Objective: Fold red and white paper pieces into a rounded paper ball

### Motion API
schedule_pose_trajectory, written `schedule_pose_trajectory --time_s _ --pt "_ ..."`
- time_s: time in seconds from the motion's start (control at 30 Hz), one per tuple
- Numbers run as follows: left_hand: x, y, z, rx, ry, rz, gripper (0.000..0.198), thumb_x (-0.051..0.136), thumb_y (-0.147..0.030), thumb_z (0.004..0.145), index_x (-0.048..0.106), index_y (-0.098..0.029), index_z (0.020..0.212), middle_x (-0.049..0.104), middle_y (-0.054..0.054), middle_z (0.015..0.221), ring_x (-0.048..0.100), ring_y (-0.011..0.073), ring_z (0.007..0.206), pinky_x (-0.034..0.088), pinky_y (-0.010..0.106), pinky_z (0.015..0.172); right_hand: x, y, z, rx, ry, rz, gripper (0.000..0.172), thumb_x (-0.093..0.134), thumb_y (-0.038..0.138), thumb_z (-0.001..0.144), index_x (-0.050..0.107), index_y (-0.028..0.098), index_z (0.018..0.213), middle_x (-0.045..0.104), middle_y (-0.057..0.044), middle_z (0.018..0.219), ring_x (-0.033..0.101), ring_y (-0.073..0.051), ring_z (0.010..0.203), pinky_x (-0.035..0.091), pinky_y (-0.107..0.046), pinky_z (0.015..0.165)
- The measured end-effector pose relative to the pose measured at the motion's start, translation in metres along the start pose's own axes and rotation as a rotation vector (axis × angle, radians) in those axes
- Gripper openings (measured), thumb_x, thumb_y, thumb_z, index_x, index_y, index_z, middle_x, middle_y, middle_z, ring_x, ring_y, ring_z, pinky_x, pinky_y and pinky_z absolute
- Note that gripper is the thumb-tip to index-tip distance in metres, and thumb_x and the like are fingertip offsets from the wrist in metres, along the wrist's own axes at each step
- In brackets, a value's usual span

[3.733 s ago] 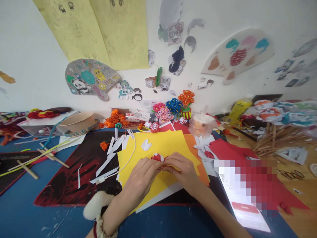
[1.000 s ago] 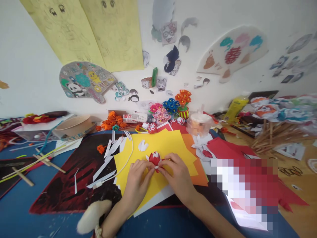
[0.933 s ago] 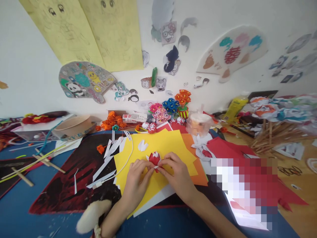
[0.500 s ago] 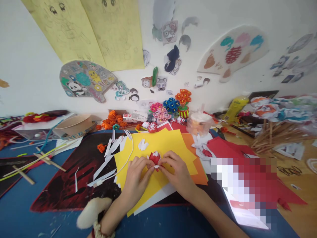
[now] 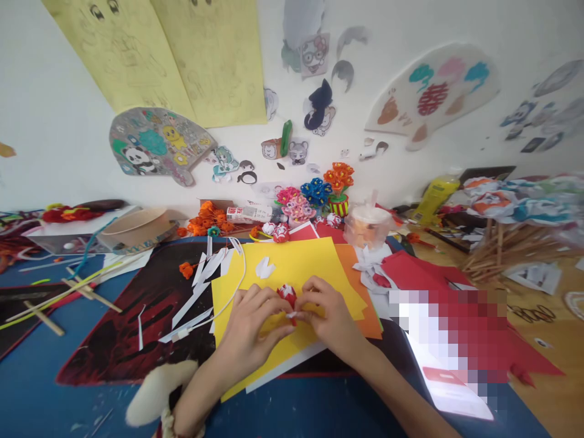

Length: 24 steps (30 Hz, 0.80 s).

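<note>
A small red and white folded paper flower (image 5: 286,293) is held upright between my two hands, above yellow paper sheets. My left hand (image 5: 255,316) curls in from the left, its fingertips closed at the flower's lower side and base. From the right, the thumb and forefinger of my right hand (image 5: 326,310) pinch the base, where a bit of white paper shows. My fingers partly hide the lower end. Beyond them on the yellow paper (image 5: 301,255) lies a small cut white paper piece (image 5: 264,267).
White paper strips (image 5: 196,304) and a white cable (image 5: 228,307) lie to the left. A lit phone (image 5: 456,389) and red paper (image 5: 424,271) are at right. Finished-looking craft flowers (image 5: 316,191) and a lidded plastic cup (image 5: 368,225) stand at the back.
The flower has tilted so that more of its red and white side shows. My left hand has shifted slightly, with its thumb lower beneath the flower's base.
</note>
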State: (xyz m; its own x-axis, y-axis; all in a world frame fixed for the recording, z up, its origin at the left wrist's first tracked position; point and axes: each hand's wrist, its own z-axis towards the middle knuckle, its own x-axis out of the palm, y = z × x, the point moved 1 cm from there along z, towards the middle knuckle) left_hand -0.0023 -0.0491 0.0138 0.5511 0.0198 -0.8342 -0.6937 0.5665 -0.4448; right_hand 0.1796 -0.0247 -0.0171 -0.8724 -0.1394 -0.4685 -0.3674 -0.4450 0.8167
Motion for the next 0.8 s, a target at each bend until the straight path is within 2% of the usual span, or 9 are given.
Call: schedule_pose_trajectory --time_s 0.1,0.23,0.37,0.47,0.53,0.6,0.8 --pt "0.000 -0.002 -0.001 0.049 -0.034 0.055 0.013 0.057 -0.033 0.095 0.064 -0.024 0.089 0.067 -0.001 0.091 0.050 0.0183 0.080 0.026 0.035 0.071 0.003 0.002 -0.001 -0.033 0.029 -0.020 0.022 0.069 -0.002 0.074 0.063 0.020 0.070 0.051 0.000 0.083 0.052 -0.017 0.080 0.040 -0.030 0.071" --pt "0.002 -0.005 0.000 -0.028 -0.047 0.033 0.024 0.052 -0.035 0.097 0.063 -0.023 0.079 0.067 -0.001 0.081 0.050 0.0180 0.075 0.028 0.034 0.069 0.003 0.004 0.000 -0.070 0.052 -0.009 0.022 0.064 0.000 0.078 0.061 0.020 0.070 0.050 0.000 0.083 0.052 -0.017 0.079 0.042 -0.029 0.069" --pt "0.004 -0.009 0.002 -0.177 -0.149 0.022 0.027 0.051 -0.033 0.096 0.061 -0.022 0.074 0.064 -0.001 0.073 0.051 0.0191 0.073 0.029 0.034 0.068 -0.002 0.007 0.000 -0.105 -0.151 -0.038 0.004 0.062 0.021 0.088 0.062 0.022 0.084 0.054 -0.003 0.089 0.055 -0.019 0.082 0.045 -0.031 0.072" --pt "0.006 -0.011 0.003 -0.244 -0.258 -0.014 0.026 0.051 -0.032 0.095 0.060 -0.022 0.073 0.066 0.000 0.074 0.052 0.0195 0.074 0.032 0.034 0.070 -0.002 0.012 -0.004 -0.159 -0.268 -0.127 0.022 0.069 0.041 0.084 0.060 0.022 0.087 0.056 -0.003 0.087 0.055 -0.020 0.081 0.047 -0.033 0.072" --pt "0.007 -0.012 0.003 -0.251 -0.290 -0.071 0.024 0.052 -0.032 0.094 0.060 -0.022 0.073 0.066 0.000 0.075 0.053 0.0186 0.072 0.035 0.033 0.070 0.001 0.015 -0.006 -0.210 -0.257 -0.257 0.022 0.068 0.043 0.085 0.062 0.022 0.085 0.057 -0.005 0.090 0.056 -0.022 0.082 0.047 -0.036 0.074" --pt "0.007 -0.011 0.003 -0.262 -0.292 -0.134 0.024 0.053 -0.034 0.093 0.060 -0.021 0.073 0.065 0.000 0.074 0.052 0.0172 0.069 0.037 0.031 0.067 0.005 0.016 -0.008 -0.252 -0.224 -0.331 0.015 0.060 0.036 0.092 0.063 0.022 0.087 0.058 -0.007 0.095 0.056 -0.021 0.082 0.047 -0.036 0.073" --pt "0.003 -0.011 0.004 -0.286 -0.254 -0.240 0.028 0.055 -0.035 0.093 0.060 -0.019 0.070 0.062 -0.001 0.067 0.054 0.0136 0.062 0.039 0.027 0.061 0.008 0.016 -0.008 -0.283 -0.099 -0.254 0.018 0.042 0.025 0.099 0.060 0.020 0.098 0.061 -0.011 0.108 0.062 -0.022 0.094 0.053 -0.036 0.081"
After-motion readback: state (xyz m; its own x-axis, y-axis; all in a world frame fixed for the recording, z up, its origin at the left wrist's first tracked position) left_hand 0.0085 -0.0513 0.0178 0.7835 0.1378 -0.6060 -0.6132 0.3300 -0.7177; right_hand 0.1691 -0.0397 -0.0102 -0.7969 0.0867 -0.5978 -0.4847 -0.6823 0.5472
